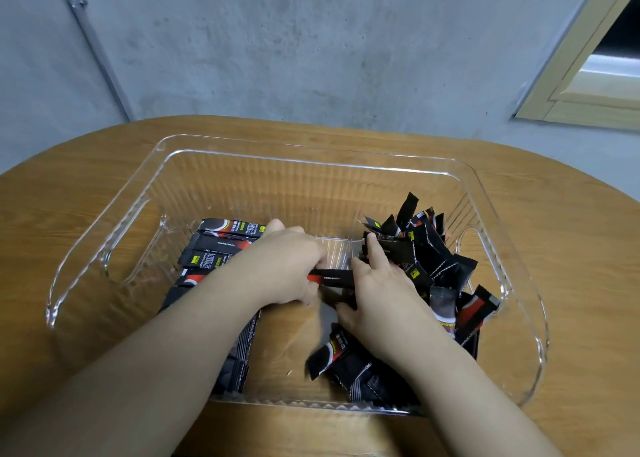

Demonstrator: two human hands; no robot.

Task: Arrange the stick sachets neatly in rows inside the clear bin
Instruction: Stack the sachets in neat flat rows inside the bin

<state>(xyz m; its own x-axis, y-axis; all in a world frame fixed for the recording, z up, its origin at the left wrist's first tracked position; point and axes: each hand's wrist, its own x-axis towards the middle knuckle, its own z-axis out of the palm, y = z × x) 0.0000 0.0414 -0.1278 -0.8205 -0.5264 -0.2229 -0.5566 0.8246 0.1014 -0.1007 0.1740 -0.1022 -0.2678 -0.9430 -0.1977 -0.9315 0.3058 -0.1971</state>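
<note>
A clear plastic bin [311,160] stands on a wooden table. Black stick sachets with red and yellow print lie side by side in a row [221,245] on its left side, partly hidden under my left forearm. A loose heap of the same sachets [436,259] fills the right side. My left hand [287,266] and my right hand [377,286] are both inside the bin near its middle. Between them stretches one black and red sachet [332,278], my left hand gripping its left end and my right hand gripping its right end.
The round-ended wooden table [69,193] carries the bin. A grey concrete wall stands close behind it, with a metal conduit [93,47] running down at the left. A pale wooden door frame [571,75] is at the upper right.
</note>
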